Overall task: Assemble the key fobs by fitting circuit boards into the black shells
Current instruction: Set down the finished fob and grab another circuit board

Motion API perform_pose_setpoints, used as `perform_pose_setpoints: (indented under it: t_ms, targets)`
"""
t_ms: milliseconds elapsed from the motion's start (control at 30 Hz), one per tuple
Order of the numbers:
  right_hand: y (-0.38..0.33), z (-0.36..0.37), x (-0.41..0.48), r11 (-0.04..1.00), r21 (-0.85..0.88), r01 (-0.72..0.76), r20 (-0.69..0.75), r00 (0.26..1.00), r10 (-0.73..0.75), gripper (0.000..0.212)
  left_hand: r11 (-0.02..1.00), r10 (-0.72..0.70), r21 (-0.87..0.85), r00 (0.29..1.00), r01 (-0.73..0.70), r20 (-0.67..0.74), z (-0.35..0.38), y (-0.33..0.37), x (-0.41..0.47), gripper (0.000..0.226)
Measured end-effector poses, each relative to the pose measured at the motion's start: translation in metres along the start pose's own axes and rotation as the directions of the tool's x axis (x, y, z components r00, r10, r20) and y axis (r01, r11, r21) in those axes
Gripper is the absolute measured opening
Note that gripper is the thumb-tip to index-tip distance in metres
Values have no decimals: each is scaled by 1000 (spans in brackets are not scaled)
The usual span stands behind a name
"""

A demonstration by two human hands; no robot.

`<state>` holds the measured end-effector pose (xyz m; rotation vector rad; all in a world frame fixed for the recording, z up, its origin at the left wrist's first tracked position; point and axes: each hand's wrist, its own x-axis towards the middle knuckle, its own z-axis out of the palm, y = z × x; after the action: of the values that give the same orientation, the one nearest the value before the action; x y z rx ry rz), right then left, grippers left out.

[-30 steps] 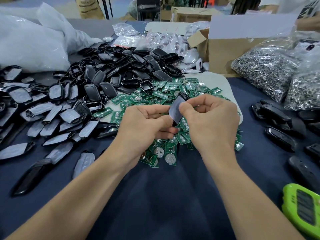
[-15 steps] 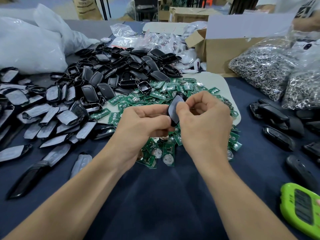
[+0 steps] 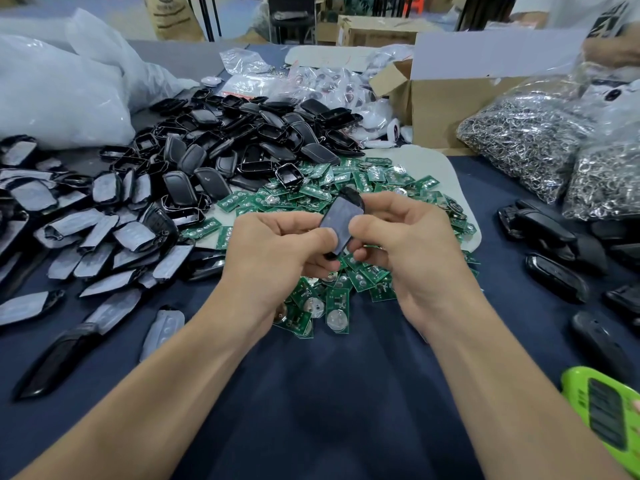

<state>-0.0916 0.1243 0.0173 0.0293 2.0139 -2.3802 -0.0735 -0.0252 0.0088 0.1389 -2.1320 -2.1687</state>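
Pile of circuit boards [image 3: 332, 188] on the table [image 3: 311, 393]; above it my left hand [image 3: 277, 247] and right hand [image 3: 408, 244] both pinch one black shell [image 3: 341, 216]. Its lower end is hidden, and it possibly holds a board.

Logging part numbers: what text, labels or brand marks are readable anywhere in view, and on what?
Nothing reads clearly.
Brown sack, far edge: dark print, too blurred.
White shirt, top right: black graphic, cut off, unreadable.
Green circuit boards: white markings, too small.
Green device: dark panel, no legible characters.
Black shell between left hand and right hand: no marking visible.
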Motion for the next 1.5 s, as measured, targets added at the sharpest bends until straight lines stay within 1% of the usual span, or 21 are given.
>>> perform_pose_setpoints:
  t_ms: [100,167,267,333,367,467,567,600,700,800,833,867,933,1033,1067,1100,1133,1233,1300,1367,1500]
  targets:
    - [2,1,0,999,-48,16,-6,1000,-16,33,999,4,35,1000,-4,-8,0,-2,0,23]
    - [4,1,1,995,-85,47,-26,998,-49,34,998,26,65,1000,-26,9,0,-4,1,20]
    - [6,3,1,975,-189,116,-38,991,-125,22,990,74,118,997,-75,8,2,-6,0,2]
    - [7,5,-1,960,-241,142,-1,989,-147,21,980,113,166,993,-106,-33,1,-7,-1,6]
    - [7,5,-2,963,-229,143,15,990,-143,20,979,126,166,991,-116,-47,1,-7,0,3]
    - [5,6,-2,988,-120,101,56,994,-95,23,971,169,181,983,-155,-67,-2,-6,0,18]
    - [6,4,-1,993,-92,70,43,997,-67,37,962,212,189,975,-195,-73,0,-4,-2,22]
    - [6,4,-1,994,-93,64,30,998,-61,37,957,229,201,971,-211,-72,1,-4,-3,24]
    - [8,5,-1,993,-90,74,-11,997,-75,33,922,295,279,954,-268,-61,5,-3,-6,33]
    - [12,8,-1,992,-96,81,-42,995,-86,18,897,343,337,932,-287,-118,5,-1,-6,37]
    - [14,9,-2,986,-143,91,-72,992,-102,13,880,366,382,915,-281,-169,4,0,-6,35]
    - [15,10,-3,972,-210,103,-99,987,-126,9,847,406,451,890,-281,-207,3,0,-7,27]
    - [17,12,-5,955,-271,124,-83,985,-151,9,744,501,598,842,-300,-201,2,-2,-9,5]
    - [17,20,-10,974,-200,106,-2,994,-109,16,559,614,742,786,-370,-71,2,-3,-14,10]
    - [16,21,-11,977,-187,104,-3,994,-107,15,491,650,777,759,-393,-27,3,-3,-15,12]
    - [17,20,-10,980,-169,108,-14,994,-112,11,458,670,788,742,-412,-2,3,-4,-15,16]
    - [15,18,-9,988,-121,97,-28,994,-101,6,483,660,768,752,-421,-3,2,-5,-14,21]
    - [8,8,-3,999,40,7,-23,1000,-6,24,742,473,569,879,-355,-69,1,-6,-11,28]
    - [3,3,-2,997,59,-45,21,999,44,24,868,348,419,928,-266,-133,2,-5,-8,28]
    - [1,1,-1,996,58,-70,56,996,67,21,934,234,313,958,-174,-166,0,-3,-5,27]
    - [-1,-5,0,998,-1,-59,92,994,59,17,993,45,115,997,-38,-62,-3,-2,-1,18]
